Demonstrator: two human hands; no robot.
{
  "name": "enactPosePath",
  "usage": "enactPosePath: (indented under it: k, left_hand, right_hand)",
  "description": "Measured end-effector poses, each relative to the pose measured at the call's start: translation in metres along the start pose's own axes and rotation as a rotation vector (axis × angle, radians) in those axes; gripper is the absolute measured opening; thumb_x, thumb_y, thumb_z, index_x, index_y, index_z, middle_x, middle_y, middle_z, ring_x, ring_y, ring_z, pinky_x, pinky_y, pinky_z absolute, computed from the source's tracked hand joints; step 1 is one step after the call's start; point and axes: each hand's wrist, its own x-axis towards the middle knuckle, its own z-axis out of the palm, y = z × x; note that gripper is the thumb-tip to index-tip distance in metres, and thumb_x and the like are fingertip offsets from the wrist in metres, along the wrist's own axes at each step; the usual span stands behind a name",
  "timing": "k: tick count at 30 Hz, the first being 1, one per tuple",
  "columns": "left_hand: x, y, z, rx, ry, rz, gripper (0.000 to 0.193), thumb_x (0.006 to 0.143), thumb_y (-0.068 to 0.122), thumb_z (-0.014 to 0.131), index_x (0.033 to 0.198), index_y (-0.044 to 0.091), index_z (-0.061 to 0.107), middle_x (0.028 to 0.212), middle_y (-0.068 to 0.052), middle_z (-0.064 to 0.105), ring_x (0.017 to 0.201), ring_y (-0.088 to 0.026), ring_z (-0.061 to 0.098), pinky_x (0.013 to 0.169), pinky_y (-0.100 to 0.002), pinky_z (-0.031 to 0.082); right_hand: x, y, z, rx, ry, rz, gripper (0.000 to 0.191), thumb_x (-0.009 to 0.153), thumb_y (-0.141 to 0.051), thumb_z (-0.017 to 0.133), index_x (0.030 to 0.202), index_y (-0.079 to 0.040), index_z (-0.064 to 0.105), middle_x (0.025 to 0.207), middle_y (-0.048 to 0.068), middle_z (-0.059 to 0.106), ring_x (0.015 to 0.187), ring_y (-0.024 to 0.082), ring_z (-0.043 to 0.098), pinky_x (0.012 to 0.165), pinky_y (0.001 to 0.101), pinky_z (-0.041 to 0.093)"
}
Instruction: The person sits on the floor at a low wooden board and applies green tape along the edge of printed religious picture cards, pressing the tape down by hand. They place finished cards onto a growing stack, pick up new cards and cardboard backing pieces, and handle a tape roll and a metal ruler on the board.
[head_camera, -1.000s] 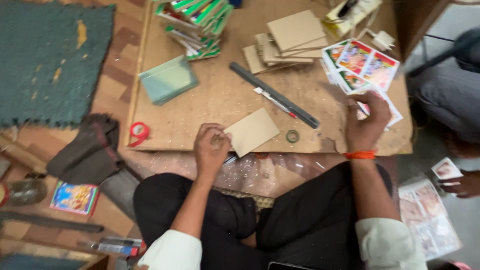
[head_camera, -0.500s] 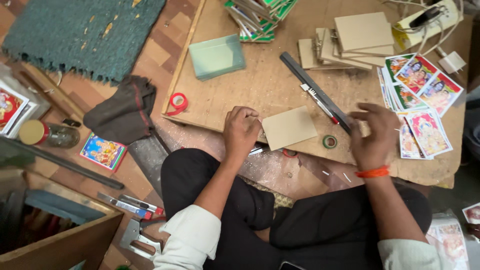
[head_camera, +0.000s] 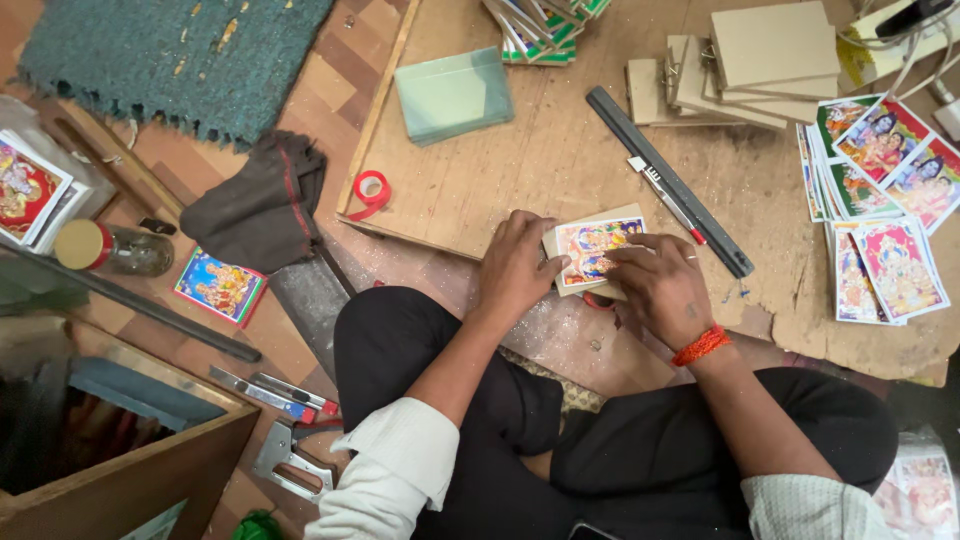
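Nearest the camera the person sits cross-legged on the floor, knees framing the work so both arms can bear down on it. The left hand (head_camera: 515, 265) presses its fingers flat against the left edge of a small tan board (head_camera: 590, 222), steadying it, while the right hand (head_camera: 660, 290) lays its fingers over a colourful picture print (head_camera: 592, 248) that lies on top of the board, holding the print square to it; neither hand is closed into a fist, both pinning rather than gripping. Board and print sit at the near edge of the plywood worktop (head_camera: 560, 160), right at the person's lap, where the reach is shortest. At 8 o'clock from the hands a staple gun (head_camera: 290, 462) and a utility knife (head_camera: 275, 392) lie on the floor, close at hand. At 10 o'clock a red tape roll (head_camera: 371, 188) rests on the worktop's corner. At 1 o'clock a dark ruler (head_camera: 668, 180) lies slantwise with a cutter (head_camera: 665, 195) just beside it. Further out at 2 o'clock loose prints (head_camera: 880, 200) fan out, and at 12 to 1 o'clock stacked blank boards (head_camera: 760, 60) wait alongside a stack of glass panes (head_camera: 455, 92) at 11 o'clock.
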Motion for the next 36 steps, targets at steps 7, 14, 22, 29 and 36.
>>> enactPosePath:
  k: [7,14,22,29,36]
  left_hand:
    - [0.002,-0.002,0.003,0.026,-0.032,-0.009,0.059,0.070,0.019,0.089,0.123,0.008,0.066,0.115,-0.011,0.058,0.111,-0.032,0.058,0.095,-0.042,0.048]
    - [0.005,-0.002,0.005,0.027,-0.030,-0.021,0.058,0.070,0.021,0.089,0.123,0.010,0.068,0.114,-0.009,0.059,0.110,-0.031,0.059,0.094,-0.041,0.049]
    - [0.010,0.000,0.009,0.047,-0.044,-0.064,0.056,0.068,0.025,0.090,0.119,0.014,0.069,0.113,-0.006,0.061,0.111,-0.030,0.061,0.091,-0.042,0.051]
    - [0.009,0.002,0.013,0.045,-0.029,-0.080,0.054,0.069,0.024,0.091,0.118,0.013,0.070,0.111,-0.005,0.061,0.110,-0.029,0.061,0.089,-0.041,0.051]
    - [0.007,0.001,0.017,0.034,-0.008,-0.059,0.054,0.070,0.024,0.090,0.119,0.013,0.070,0.112,-0.006,0.060,0.109,-0.029,0.061,0.089,-0.041,0.051]
  right_hand:
    - [0.002,0.003,0.002,0.038,-0.007,0.006,0.024,0.069,-0.014,0.078,0.093,-0.013,0.079,0.122,0.001,0.071,0.122,0.027,0.060,0.102,0.0438,0.044]
    - [-0.007,0.028,0.008,0.181,0.134,0.205,0.016,0.082,-0.009,0.072,0.097,-0.010,0.077,0.120,0.007,0.074,0.112,0.030,0.067,0.098,0.0406,0.051]
    - [-0.016,0.058,0.013,0.197,0.009,0.771,0.023,0.091,-0.035,0.077,0.102,-0.015,0.081,0.084,0.009,0.075,0.073,0.025,0.072,0.066,0.0378,0.054]
    - [-0.015,0.060,0.017,0.118,0.021,0.709,0.030,0.083,-0.040,0.083,0.098,-0.014,0.082,0.083,0.008,0.075,0.075,0.026,0.071,0.065,0.0377,0.053]
    - [-0.010,0.062,0.022,0.158,0.009,0.772,0.033,0.081,-0.041,0.086,0.096,-0.012,0.080,0.079,0.007,0.074,0.070,0.024,0.071,0.063,0.0363,0.052]
